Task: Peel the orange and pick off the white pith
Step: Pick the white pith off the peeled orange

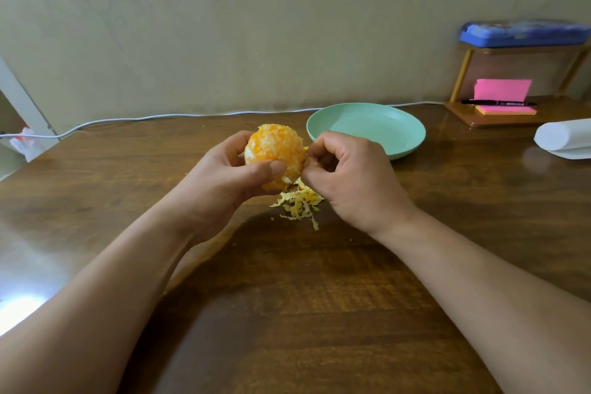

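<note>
Plate (pixel 367 129) behind orange (pixel 275 145); right hand (pixel 348 176) pinches pith (pixel 306 149).

The orange (pixel 275 150) is fully peeled, a round ball of bright flesh flecked with pale pith. It is held above the bench (pixel 287 297) in the left grip (pixel 224 176), and the right grip (pixel 348 169) pinches at its right flank. Yellowish-white pith shreds (pixel 300 205) lie heaped on the bench just beneath it.
</note>
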`<action>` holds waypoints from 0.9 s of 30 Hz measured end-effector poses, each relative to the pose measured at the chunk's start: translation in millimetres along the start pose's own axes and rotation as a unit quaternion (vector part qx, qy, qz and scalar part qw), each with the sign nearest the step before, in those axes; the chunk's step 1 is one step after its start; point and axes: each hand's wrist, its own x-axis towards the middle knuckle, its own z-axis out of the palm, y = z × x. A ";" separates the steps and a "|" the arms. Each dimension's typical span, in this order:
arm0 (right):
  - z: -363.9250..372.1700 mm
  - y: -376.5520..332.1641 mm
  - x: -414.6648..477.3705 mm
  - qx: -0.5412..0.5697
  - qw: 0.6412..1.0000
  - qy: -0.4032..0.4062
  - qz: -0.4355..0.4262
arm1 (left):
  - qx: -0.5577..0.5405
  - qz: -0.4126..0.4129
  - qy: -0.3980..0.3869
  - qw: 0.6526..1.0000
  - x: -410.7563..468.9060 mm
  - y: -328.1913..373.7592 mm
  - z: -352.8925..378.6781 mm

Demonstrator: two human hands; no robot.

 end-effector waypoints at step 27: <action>-5.0 5.1 7.0 0.179 0.982 -0.010 0.064 | -0.228 -0.086 -0.057 0.968 -6.1 7.9 2.9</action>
